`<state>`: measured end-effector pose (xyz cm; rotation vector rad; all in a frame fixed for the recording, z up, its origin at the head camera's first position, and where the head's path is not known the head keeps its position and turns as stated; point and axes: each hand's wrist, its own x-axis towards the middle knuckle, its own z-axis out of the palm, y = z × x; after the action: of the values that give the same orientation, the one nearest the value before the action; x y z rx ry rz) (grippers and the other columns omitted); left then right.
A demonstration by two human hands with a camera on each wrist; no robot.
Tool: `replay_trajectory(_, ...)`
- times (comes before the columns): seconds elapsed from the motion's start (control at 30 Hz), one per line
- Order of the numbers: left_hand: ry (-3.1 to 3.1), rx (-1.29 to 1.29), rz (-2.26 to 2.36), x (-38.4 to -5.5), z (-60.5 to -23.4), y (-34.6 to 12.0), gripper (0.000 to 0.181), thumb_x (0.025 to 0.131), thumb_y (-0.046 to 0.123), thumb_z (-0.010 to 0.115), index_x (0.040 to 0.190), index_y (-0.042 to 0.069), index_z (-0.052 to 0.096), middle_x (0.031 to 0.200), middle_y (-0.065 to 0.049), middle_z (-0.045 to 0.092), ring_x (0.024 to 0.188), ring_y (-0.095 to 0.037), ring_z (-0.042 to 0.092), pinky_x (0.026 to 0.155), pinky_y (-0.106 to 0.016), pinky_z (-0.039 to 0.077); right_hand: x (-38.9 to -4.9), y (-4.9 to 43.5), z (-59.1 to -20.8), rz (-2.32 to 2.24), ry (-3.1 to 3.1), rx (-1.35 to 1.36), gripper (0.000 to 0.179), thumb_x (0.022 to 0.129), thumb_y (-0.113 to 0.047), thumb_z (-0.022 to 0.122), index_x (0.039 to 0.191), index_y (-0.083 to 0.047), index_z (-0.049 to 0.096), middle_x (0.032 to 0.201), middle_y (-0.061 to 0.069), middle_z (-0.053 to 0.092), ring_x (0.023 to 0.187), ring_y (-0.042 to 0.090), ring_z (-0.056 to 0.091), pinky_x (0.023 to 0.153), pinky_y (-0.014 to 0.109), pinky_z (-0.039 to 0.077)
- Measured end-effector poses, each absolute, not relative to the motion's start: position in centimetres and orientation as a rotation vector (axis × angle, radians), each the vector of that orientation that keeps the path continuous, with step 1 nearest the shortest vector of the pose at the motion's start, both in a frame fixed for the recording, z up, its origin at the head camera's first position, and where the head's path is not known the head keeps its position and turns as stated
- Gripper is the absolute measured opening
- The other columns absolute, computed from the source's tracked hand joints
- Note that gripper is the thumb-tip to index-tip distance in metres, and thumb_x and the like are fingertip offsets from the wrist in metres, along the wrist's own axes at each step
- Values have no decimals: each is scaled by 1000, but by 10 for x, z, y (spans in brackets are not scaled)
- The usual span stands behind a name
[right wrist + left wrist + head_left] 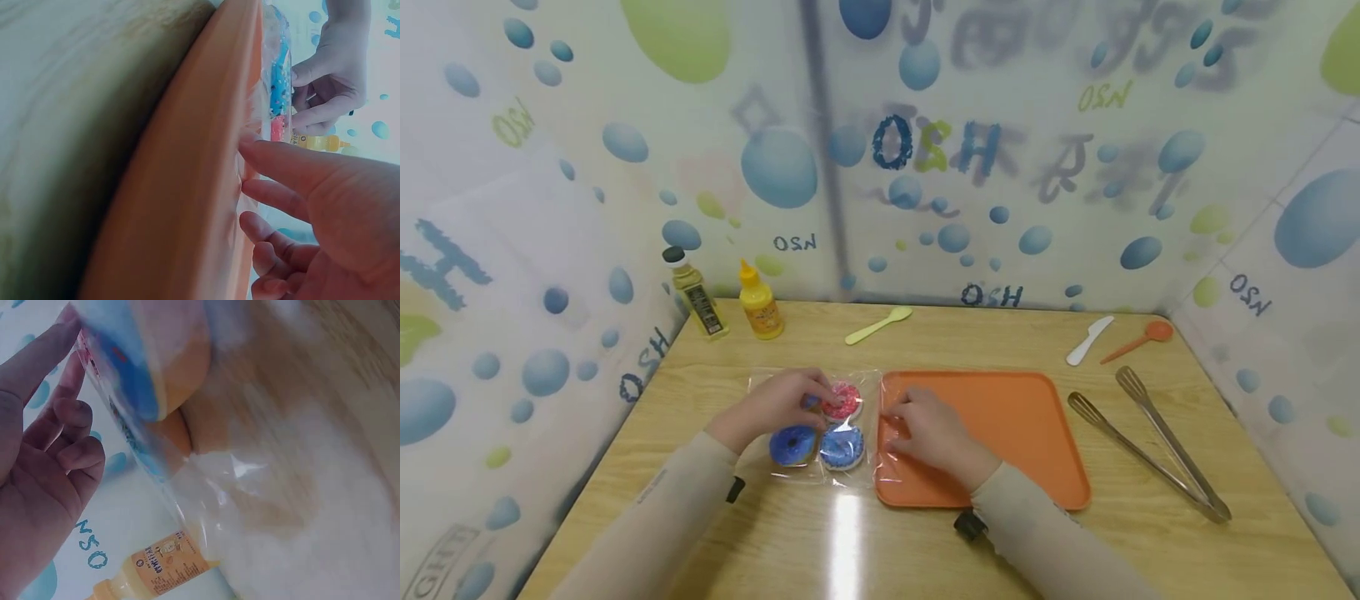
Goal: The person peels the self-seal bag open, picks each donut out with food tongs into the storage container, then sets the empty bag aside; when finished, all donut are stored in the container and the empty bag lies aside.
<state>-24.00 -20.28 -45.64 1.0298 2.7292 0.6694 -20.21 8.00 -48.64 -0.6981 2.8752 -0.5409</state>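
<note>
Bubble-print walls (pixel 955 192) stand round a wooden table (pixel 760 550). The clear bag of donuts (pixel 820 433) looks light, soft and slippery; best held by its edges. The left hand (pixel 782 404) touches its top, finger and thumb apart, gripping nothing. At three o'clock, the right hand (pixel 932 429), fingers loosely spread, may touch thin plastic by the orange tray (pixel 1015 417); glare hides it.

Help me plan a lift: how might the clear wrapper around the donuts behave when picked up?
The clear wrapper would probably flop: it looks thin and creased. Its glossy shine suggests it may be slippery. The separate donuts inside could make it sag.
</note>
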Motion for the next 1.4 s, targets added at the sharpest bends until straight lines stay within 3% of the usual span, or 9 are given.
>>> replay_trajectory(0.2,2825,1070,588,-243,-463,-200,22,81,22,89,102,24,83,104,7,70,96,-12,68,89,-36,58,-202,78,-485,-575,2840,-701,44,86,-40,85,124,-18,76,113,-1,61,102,16,54,88,34,53)
replay_trajectory(0.47,2929,1091,504,-243,-469,-196,6,88,21,83,91,25,81,100,11,72,91,-9,70,81,-33,58,-203,78,-488,-606,2831,-709,44,87,-38,84,126,-18,75,110,-1,59,99,16,51,83,33,49)
replay_trajectory(0.77,2965,1018,702,-236,-463,-201,4,92,21,79,94,25,80,97,14,70,91,-7,70,83,-34,59,-202,80,-490,-632,2827,-676,46,88,-41,83,128,-20,74,116,1,61,106,18,53,93,38,53)
replay_trajectory(1.07,2940,887,846,-232,-453,-206,6,94,19,78,97,24,79,100,13,71,95,-12,70,86,-37,58,-201,82,-489,-689,2885,-744,37,88,-35,82,122,-19,77,107,1,59,99,19,53,82,36,51)
replay_trajectory(1.3,2958,882,887,-231,-447,-205,7,94,17,78,97,23,79,99,12,71,89,-6,67,81,-34,58,-198,74,-480,-808,2984,-727,23,94,-29,77,115,-20,78,110,3,63,105,21,59,85,39,55)
replay_trajectory(1.4,2970,869,894,-229,-444,-205,8,94,18,78,96,25,79,99,12,70,84,-5,64,74,-30,56,-196,70,-476,-855,3027,-641,20,95,-29,76,113,-21,78,103,0,65,93,16,62,74,32,55)
